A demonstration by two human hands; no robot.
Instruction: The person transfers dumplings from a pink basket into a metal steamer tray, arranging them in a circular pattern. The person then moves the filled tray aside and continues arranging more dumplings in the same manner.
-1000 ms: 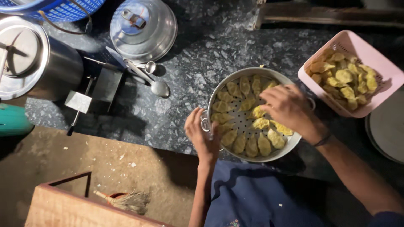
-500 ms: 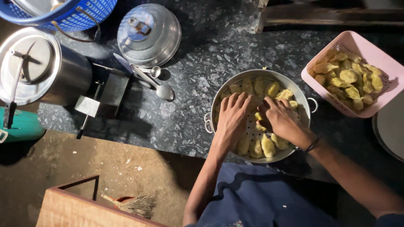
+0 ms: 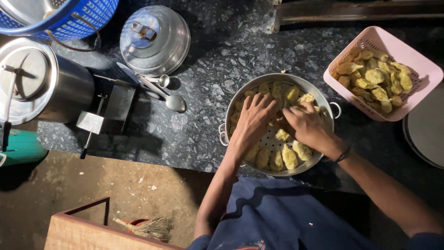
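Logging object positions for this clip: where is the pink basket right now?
In the head view the pink basket sits at the upper right of the dark counter, just right of the steamer tray, holding yellow dumplings.

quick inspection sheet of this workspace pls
surface: dark speckled stone counter
job's things: round perforated steamer tray ringed with pale dumplings
clutter: pink basket of dumplings, steel lid, spoons, steel pot, blue basket
grippers: left hand and right hand both in the tray, on dumplings; grip unclear
cables: nothing seen
surroundings: dirt floor, wooden box, small broom
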